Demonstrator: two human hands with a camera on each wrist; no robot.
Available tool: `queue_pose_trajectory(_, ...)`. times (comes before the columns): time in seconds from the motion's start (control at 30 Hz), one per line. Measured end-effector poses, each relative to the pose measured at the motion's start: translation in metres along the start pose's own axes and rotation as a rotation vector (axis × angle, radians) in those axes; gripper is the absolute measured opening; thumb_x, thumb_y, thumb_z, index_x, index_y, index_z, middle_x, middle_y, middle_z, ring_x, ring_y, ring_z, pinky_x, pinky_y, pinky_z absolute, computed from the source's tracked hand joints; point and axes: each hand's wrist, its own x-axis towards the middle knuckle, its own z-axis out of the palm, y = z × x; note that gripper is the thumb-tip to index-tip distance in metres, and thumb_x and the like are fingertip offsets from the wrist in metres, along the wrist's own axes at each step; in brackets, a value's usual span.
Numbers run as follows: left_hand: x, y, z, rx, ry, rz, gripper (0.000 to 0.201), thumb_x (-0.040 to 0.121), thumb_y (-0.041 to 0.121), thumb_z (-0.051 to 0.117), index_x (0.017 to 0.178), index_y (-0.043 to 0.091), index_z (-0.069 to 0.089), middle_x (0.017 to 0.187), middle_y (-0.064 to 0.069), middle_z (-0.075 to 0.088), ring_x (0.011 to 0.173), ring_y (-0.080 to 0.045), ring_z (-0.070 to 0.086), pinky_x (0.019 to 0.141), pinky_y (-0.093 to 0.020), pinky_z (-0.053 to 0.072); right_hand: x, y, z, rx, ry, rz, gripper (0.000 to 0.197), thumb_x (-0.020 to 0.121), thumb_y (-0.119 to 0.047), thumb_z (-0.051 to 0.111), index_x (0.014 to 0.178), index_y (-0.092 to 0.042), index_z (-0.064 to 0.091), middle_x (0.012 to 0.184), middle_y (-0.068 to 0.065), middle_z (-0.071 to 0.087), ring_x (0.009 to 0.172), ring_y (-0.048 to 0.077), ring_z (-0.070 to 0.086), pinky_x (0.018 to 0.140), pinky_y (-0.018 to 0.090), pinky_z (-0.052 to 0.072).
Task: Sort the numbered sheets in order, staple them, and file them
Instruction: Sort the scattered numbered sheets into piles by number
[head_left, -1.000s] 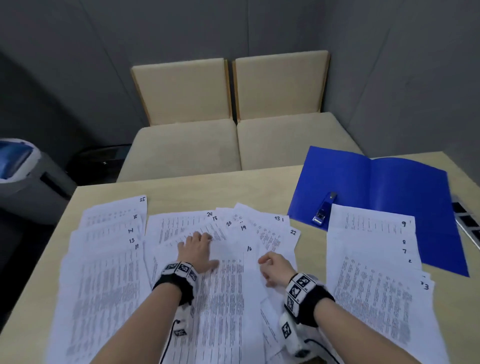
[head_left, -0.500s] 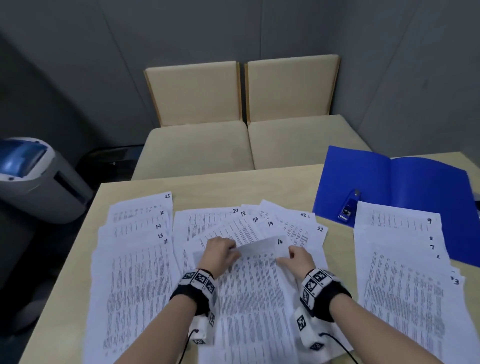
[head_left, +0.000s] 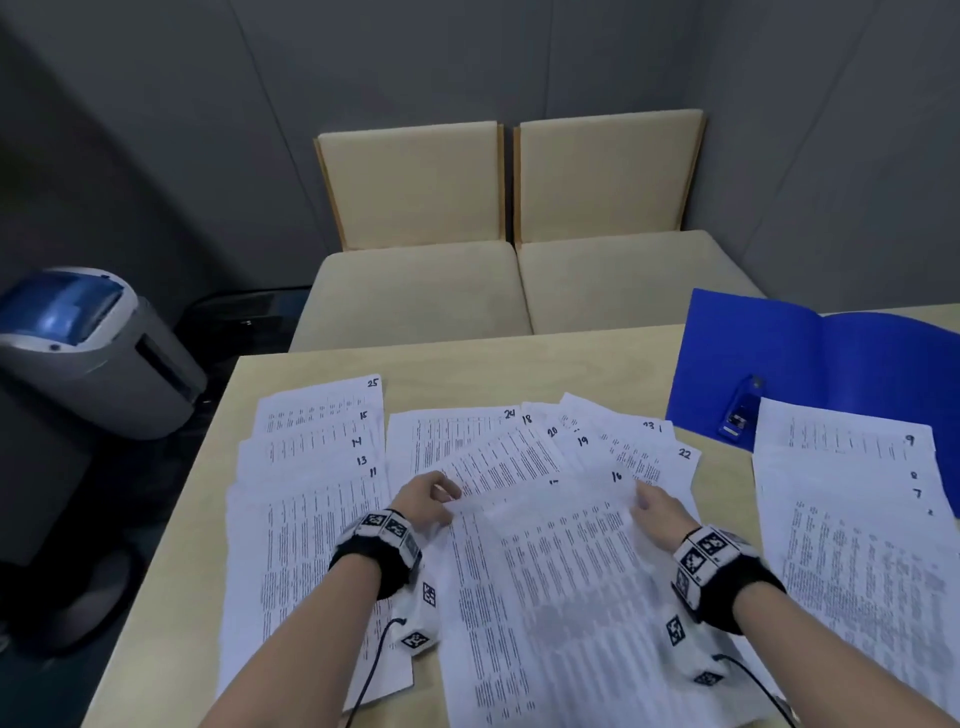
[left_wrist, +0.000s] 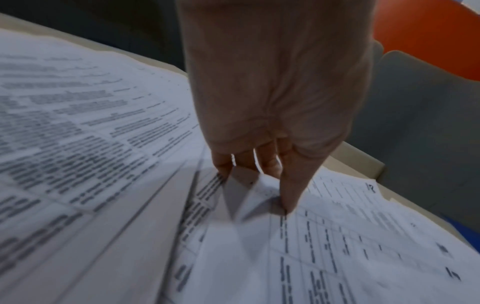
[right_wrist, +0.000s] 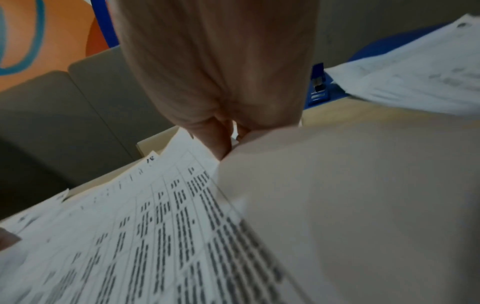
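Numbered printed sheets cover the table. The sheet marked 16 (head_left: 550, 561) lies in the middle on top of a fan of sheets (head_left: 519, 447) numbered 17 to 24. My left hand (head_left: 428, 501) pinches its top left corner (left_wrist: 241, 191), which is lifted and creased. My right hand (head_left: 654, 512) pinches its top right edge (right_wrist: 233, 150). A left pile (head_left: 317, 467) shows 25, 15, 14, 13, 11. A right pile (head_left: 852, 519) shows 9, 8, 7. A blue stapler (head_left: 740, 408) lies on the open blue folder (head_left: 857, 364).
Two beige chairs (head_left: 509, 249) stand behind the table's far edge (head_left: 467, 348). A grey and blue machine (head_left: 88, 343) sits on the floor at the left. Bare tabletop shows only along the far strip and between the piles.
Both hands went from lying on the middle sheets to pinching the top corners of sheet 16, lifting its top edge. The head view has swung left.
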Motion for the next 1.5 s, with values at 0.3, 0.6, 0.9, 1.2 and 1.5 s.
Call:
queue_pose_trajectory(0.3,-0.004,-0.005,0.010,-0.089,0.161,0.069,0.014,0.078,0.010,0.070,0.073,0.021,0.063,0.076,-0.003,0.063,0.071,-0.016,0.058,0.064,-0.022,0.048,-0.007,0.012,0.003,0.126,0.031,0.054,0.016,0.088,-0.008,0.050,0.098,-0.004,0.061,0.094,0.015,0.064,0.093,0.035,0.058,0.070,0.031,0.040)
queue_pose_trajectory(0.6,0.002,-0.007,0.004,-0.130,0.205,0.109,0.005,0.081,0.012,0.071,0.078,0.016,0.067,0.075,-0.001,0.066,0.073,-0.014,0.060,0.063,-0.018,0.043,-0.011,0.010,-0.006,0.105,-0.063,0.033,0.042,0.087,0.000,0.044,0.125,-0.013,0.056,0.122,0.010,0.061,0.113,0.027,0.054,0.093,0.034,0.042)
queue_pose_trajectory(0.9,0.010,-0.006,0.004,-0.134,0.208,0.122,0.007,0.084,0.014,0.066,0.078,0.018,0.064,0.075,-0.002,0.063,0.071,-0.015,0.058,0.060,-0.020,0.042,-0.001,0.003,-0.006,0.139,-0.059,0.079,0.039,0.087,0.000,0.041,0.119,-0.014,0.059,0.119,0.009,0.062,0.115,0.029,0.053,0.098,0.039,0.041)
queue_pose_trajectory(1.2,0.017,-0.006,-0.004,-0.111,0.058,0.137,0.017,0.083,0.008,0.060,0.088,0.023,0.064,0.087,0.000,0.062,0.083,-0.016,0.058,0.072,-0.023,0.042,0.006,-0.008,-0.002,0.282,-0.088,0.073,0.012,0.080,0.000,0.061,0.091,0.002,0.058,0.099,0.024,0.064,0.092,0.033,0.063,0.083,0.039,0.048)
queue_pose_trajectory(1.5,0.013,0.006,0.000,-0.272,-0.003,0.085,0.025,0.072,0.024,0.081,0.088,0.017,0.064,0.067,0.010,0.062,0.062,-0.005,0.058,0.058,-0.017,0.045,0.023,-0.021,0.027,0.288,-0.093,0.186,0.031,0.071,-0.003,0.073,0.069,-0.015,0.045,0.077,0.010,0.048,0.074,0.019,0.048,0.084,0.037,0.048)
